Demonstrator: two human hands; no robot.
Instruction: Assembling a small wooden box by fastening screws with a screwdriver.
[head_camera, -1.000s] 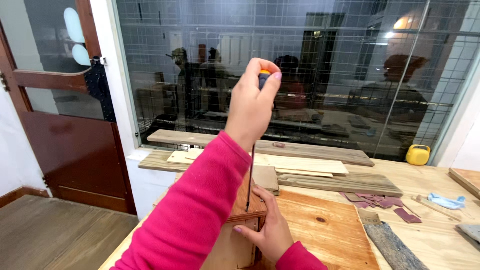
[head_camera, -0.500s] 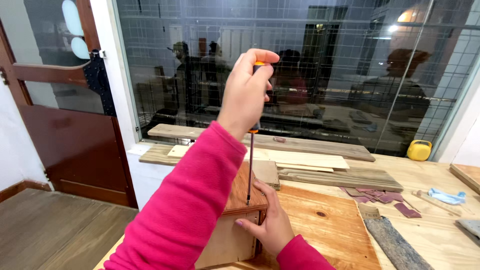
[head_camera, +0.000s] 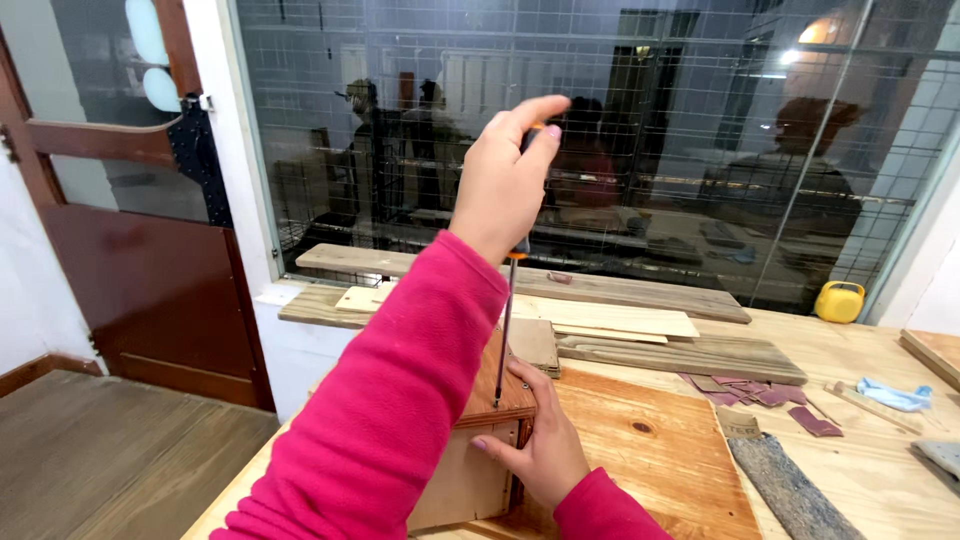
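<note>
One view only: head cam, worn by the person, looking fwd and slightly down across the workbench (head_camera: 880, 470) toward the big window (head_camera: 620, 140), door to the left. It sits close: both arms fill the lower centre, right hand (head_camera: 500, 180) raised near the lens, left hand (head_camera: 540, 450) lower. No 2nd view to share with.
</note>
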